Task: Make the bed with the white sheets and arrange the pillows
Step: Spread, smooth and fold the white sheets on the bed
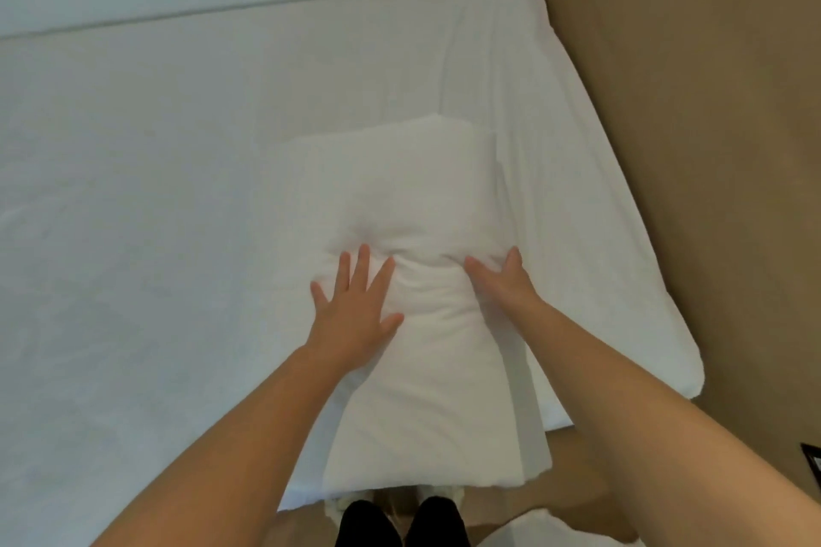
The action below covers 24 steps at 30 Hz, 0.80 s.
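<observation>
Open-fingered, left grip and right grip press white pillow lying beneath them

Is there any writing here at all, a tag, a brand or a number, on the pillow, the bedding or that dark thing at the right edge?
No text can be read in this view.
Pillow: plain white, no label or tag showing.
Sheet: plain white, no print.
Dark object at the right edge: cut off by the frame and too blurred to tell whether it bears any writing.
</observation>
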Available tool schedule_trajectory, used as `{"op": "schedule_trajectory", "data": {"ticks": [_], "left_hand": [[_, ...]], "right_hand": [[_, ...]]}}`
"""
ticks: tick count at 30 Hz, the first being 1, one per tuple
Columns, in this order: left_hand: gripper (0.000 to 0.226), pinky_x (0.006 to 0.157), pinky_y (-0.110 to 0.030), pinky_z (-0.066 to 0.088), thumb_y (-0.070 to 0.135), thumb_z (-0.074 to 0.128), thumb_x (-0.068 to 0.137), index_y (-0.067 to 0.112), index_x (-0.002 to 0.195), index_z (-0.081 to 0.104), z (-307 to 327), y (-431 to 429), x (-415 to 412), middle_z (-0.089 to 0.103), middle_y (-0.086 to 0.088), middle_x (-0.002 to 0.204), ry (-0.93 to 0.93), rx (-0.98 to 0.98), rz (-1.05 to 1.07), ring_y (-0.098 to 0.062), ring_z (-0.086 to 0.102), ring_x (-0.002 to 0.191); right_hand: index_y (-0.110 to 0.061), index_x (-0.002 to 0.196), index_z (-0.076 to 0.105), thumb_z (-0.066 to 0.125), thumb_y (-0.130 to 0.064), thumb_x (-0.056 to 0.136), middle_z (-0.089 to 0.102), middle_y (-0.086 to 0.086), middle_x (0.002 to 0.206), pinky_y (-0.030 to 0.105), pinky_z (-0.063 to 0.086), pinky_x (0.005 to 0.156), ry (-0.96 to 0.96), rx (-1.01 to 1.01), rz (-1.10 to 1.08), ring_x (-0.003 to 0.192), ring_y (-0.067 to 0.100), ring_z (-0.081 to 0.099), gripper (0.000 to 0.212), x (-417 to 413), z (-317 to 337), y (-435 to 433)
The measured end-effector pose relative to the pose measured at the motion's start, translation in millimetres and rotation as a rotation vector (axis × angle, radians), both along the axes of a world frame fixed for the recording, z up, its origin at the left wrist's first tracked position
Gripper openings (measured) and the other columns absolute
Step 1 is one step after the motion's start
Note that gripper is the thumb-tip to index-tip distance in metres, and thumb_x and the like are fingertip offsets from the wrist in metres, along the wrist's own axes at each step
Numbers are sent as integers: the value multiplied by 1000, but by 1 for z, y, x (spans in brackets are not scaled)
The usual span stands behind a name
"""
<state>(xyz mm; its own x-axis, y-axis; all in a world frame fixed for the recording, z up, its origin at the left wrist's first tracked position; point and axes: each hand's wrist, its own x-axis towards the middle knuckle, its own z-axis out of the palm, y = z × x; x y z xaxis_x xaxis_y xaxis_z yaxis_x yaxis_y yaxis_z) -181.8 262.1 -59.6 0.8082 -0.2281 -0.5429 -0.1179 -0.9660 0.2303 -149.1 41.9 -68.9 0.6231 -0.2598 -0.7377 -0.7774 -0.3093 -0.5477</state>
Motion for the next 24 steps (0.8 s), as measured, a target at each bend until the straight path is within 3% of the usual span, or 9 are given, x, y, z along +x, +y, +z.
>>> {"op": "schedule_trajectory", "data": {"ticks": [2,4,6,9,13,15,17,19,24], "left_hand": [[75,114,-63,5,55,35,98,32,153,-9,-1,7,0,-27,-1,159,3,-5,-11,-26,-22,147],[73,115,-62,4,53,33,99,31,153,-11,-3,12,-1,-28,-1,158,13,-6,-33,-25,-23,146],[70,116,-61,3,51,30,101,29,153,-12,1,16,-3,-28,-1,159,27,-19,-4,-25,-23,146],[65,118,-58,0,50,23,101,30,154,-8,14,21,-5,-24,1,160,-22,-92,110,-22,-21,147],[71,117,-58,-3,63,8,92,33,152,-13,11,33,-3,-26,2,159,-115,-68,237,-22,-23,147],[75,116,-62,0,69,1,85,36,149,-22,-4,37,-2,-33,2,156,-105,11,267,-24,-25,146],[75,115,-65,4,74,1,83,42,146,-26,-29,30,1,-38,3,153,-122,10,302,-27,-27,145],[74,110,-68,7,77,6,86,44,147,-21,-61,13,8,-33,0,157,-199,0,321,-31,-24,145],[75,107,-72,8,72,14,87,41,151,-13,-114,-2,14,-20,-8,161,-230,51,351,-36,-16,147]], "right_hand": [[-8,143,36,58,-48,91,49,10,139,33,41,98,40,-133,38,129,31,48,70,1,-7,8],[-13,99,55,47,-35,100,58,6,103,32,42,77,-56,-274,94,107,31,59,24,1,-12,18],[-16,72,41,40,-25,103,52,1,77,31,36,60,-202,-349,63,81,26,56,32,4,-1,30],[-12,70,38,43,-14,100,41,-2,64,25,27,50,-449,-326,-36,59,12,37,30,12,33,24],[-8,74,43,43,-13,100,41,0,65,18,30,52,-565,-423,-84,58,11,37,27,24,56,-26],[-7,79,48,40,-17,101,51,5,75,24,37,61,-407,-521,-157,70,21,49,26,31,25,-60],[-6,94,55,39,-19,101,60,14,98,38,46,81,-150,-586,-151,90,32,56,22,43,-18,-80],[-9,107,56,37,-18,100,58,15,113,46,44,93,-28,-598,-100,102,35,56,22,51,-64,-82],[-15,100,53,35,-14,95,53,10,116,41,32,86,-61,-649,-43,100,33,57,19,47,-131,-66]]}}
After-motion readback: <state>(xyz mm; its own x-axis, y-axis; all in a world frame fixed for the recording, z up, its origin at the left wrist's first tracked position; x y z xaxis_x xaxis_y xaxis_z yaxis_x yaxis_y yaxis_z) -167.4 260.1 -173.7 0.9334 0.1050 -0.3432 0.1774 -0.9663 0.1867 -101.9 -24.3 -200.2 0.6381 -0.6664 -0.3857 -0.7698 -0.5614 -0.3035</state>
